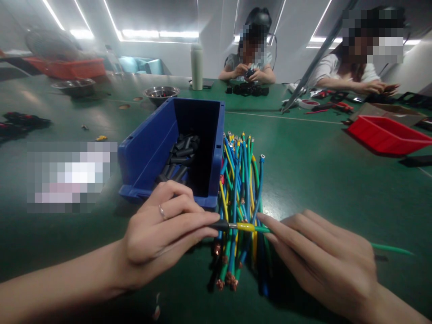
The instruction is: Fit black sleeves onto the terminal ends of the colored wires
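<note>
My left hand (168, 229), with a ring on one finger, pinches a black sleeve (222, 225) between thumb and fingertips. My right hand (324, 256) grips a green wire (262, 229) whose end bears a yellow collar and a metal terminal (232, 226). The terminal's tip meets the sleeve's opening; how far it reaches inside is hidden. Below and behind my hands lies a bundle of blue, green and yellow wires (235, 180), several with bare copper ends towards me. Beside it stands a blue bin (145, 148) holding several black sleeves (184, 153).
A red tray (388, 135) sits at the right. Metal bowls (162, 92) and a pale green bottle (196, 67) stand farther back. Across the green table (303, 171), two people (249, 63) handle small parts. A slanted metal pole (313, 63) rises at the right.
</note>
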Action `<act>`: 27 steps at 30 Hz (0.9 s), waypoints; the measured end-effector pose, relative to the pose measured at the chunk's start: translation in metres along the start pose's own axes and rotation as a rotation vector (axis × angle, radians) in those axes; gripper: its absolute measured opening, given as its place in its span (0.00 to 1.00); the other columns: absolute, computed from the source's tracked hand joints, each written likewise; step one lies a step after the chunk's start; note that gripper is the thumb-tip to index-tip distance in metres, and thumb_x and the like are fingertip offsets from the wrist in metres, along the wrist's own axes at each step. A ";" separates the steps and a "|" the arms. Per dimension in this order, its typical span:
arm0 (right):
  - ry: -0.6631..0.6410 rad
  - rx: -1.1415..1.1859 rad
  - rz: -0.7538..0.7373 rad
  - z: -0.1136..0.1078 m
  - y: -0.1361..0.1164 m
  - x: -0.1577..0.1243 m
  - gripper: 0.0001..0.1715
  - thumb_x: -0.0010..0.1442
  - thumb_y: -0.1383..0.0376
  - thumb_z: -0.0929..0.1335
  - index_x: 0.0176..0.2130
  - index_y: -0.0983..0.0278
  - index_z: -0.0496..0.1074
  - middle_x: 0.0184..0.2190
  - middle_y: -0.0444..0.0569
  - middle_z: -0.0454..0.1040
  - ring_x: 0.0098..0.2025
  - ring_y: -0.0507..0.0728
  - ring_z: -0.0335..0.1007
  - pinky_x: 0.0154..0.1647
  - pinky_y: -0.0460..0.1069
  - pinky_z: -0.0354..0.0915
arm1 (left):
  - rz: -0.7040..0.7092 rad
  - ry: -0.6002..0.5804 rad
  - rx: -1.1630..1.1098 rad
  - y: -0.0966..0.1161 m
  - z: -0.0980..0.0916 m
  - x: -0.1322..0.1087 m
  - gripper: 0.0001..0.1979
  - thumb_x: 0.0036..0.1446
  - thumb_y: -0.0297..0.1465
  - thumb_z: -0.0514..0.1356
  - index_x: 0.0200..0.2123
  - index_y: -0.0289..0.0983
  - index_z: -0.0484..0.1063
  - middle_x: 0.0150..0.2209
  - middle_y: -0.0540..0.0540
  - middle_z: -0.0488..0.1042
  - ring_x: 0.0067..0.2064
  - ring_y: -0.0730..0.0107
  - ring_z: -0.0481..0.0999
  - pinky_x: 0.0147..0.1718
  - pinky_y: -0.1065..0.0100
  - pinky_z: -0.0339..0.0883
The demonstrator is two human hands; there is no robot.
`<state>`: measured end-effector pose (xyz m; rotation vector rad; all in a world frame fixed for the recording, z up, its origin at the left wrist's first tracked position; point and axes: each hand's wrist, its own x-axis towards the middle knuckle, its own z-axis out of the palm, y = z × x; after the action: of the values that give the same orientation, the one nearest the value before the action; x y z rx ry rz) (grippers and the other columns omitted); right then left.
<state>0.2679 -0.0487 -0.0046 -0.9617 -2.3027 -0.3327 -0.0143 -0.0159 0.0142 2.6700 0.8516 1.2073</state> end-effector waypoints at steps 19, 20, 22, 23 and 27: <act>0.006 0.014 -0.029 0.000 -0.002 0.003 0.16 0.62 0.74 0.69 0.51 0.72 0.74 0.28 0.46 0.72 0.29 0.52 0.58 0.27 0.49 0.55 | 0.011 0.001 0.014 -0.001 0.002 0.000 0.08 0.65 0.30 0.63 0.46 0.38 0.78 0.35 0.50 0.79 0.42 0.68 0.70 0.43 0.68 0.68; 0.010 0.013 -0.025 0.000 -0.002 0.004 0.16 0.63 0.74 0.69 0.51 0.71 0.73 0.28 0.46 0.72 0.29 0.52 0.59 0.27 0.49 0.55 | 0.011 0.001 0.013 -0.001 0.002 0.000 0.08 0.65 0.30 0.63 0.46 0.38 0.78 0.35 0.50 0.79 0.42 0.68 0.70 0.43 0.68 0.68; 0.017 0.009 -0.023 0.000 -0.003 0.004 0.16 0.63 0.74 0.68 0.51 0.71 0.73 0.28 0.47 0.72 0.29 0.52 0.59 0.27 0.49 0.54 | 0.013 -0.007 0.008 -0.001 0.002 0.000 0.07 0.65 0.30 0.63 0.46 0.38 0.78 0.35 0.50 0.79 0.42 0.68 0.70 0.43 0.68 0.67; 0.014 0.008 -0.031 0.000 -0.003 0.005 0.16 0.63 0.74 0.68 0.51 0.71 0.73 0.28 0.47 0.72 0.29 0.52 0.59 0.27 0.49 0.54 | 0.015 -0.011 0.006 -0.001 0.002 0.001 0.07 0.66 0.30 0.63 0.46 0.38 0.78 0.35 0.50 0.79 0.42 0.68 0.70 0.43 0.68 0.67; 0.013 0.015 -0.050 0.000 -0.003 0.007 0.16 0.63 0.74 0.69 0.51 0.71 0.74 0.28 0.47 0.73 0.29 0.52 0.58 0.26 0.49 0.54 | 0.024 -0.014 0.021 -0.001 0.002 0.001 0.07 0.66 0.31 0.62 0.45 0.39 0.78 0.34 0.51 0.79 0.42 0.67 0.70 0.45 0.64 0.63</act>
<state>0.2618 -0.0471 0.0004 -0.8931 -2.3176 -0.3408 -0.0129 -0.0137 0.0132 2.7090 0.8378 1.1902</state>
